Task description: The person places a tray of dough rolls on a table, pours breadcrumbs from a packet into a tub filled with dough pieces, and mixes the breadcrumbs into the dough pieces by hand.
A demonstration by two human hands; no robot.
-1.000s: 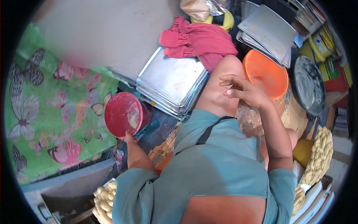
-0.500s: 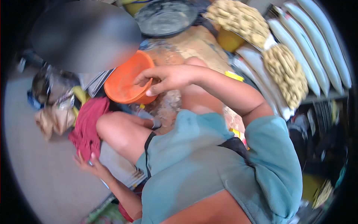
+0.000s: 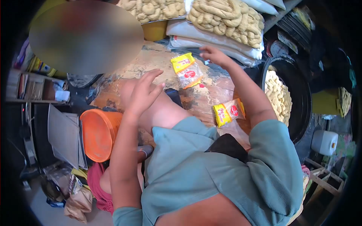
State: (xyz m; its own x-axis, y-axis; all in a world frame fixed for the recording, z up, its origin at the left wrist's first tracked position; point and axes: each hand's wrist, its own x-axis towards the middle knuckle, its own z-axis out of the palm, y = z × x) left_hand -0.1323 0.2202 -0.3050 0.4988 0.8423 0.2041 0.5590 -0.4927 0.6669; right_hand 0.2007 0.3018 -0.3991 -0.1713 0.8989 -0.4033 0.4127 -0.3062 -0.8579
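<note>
My left hand (image 3: 145,90) is raised above my bent knee, thumb and fingers apart, holding nothing. My right hand (image 3: 215,56) hovers over the far side of the worn wooden surface (image 3: 151,56), its fingers loosely stretched and nothing visible in them. Between the hands lies a yellow and clear packet (image 3: 187,70). Another such packet (image 3: 228,112), marked as bread crumbs, rests closer to me below my right forearm. Both look flat and crumpled.
Beige twisted dough-like pieces (image 3: 226,19) are heaped on white sacks (image 3: 211,44); more lie in a black tub (image 3: 301,101) at right. An orange bucket (image 3: 98,135) stands at left beside thin grey boards (image 3: 65,135). A white jug (image 3: 324,143) sits far right.
The view has swung right, bringing the packets and black tub into sight. My right hand has moved from the orange bucket to the wooden surface; my left hand has risen from beside the red cloth.
</note>
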